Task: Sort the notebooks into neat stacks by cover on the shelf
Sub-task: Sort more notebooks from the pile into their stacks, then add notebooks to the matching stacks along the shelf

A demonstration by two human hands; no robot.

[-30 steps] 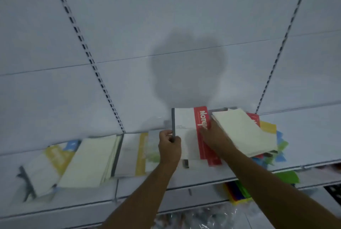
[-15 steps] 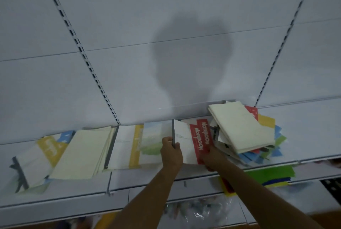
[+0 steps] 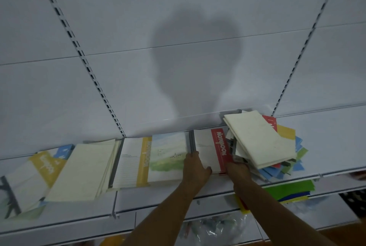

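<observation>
A white notebook with a red band [image 3: 210,149] lies flat on the white shelf [image 3: 178,196]. My left hand [image 3: 195,168] grips its left spine edge, and my right hand [image 3: 237,170] holds its lower right corner. Left of it lie a landscape-cover notebook [image 3: 168,153] and a yellow-band notebook [image 3: 132,161]. Further left sit a cream stack [image 3: 83,170] and another yellow-band notebook [image 3: 35,176]. Right of my hands is an untidy pile [image 3: 263,144] topped by a cream cover.
The slotted white back panel [image 3: 178,27] rises behind the shelf. On the lower shelf lie green, blue and yellow sheets [image 3: 291,190] and clear plastic bags [image 3: 217,228]. Bare shelf lies right of the pile.
The red-band notebook came down from upright to lie flat on the shelf beside the landscape cover. Both hands lowered with it.
</observation>
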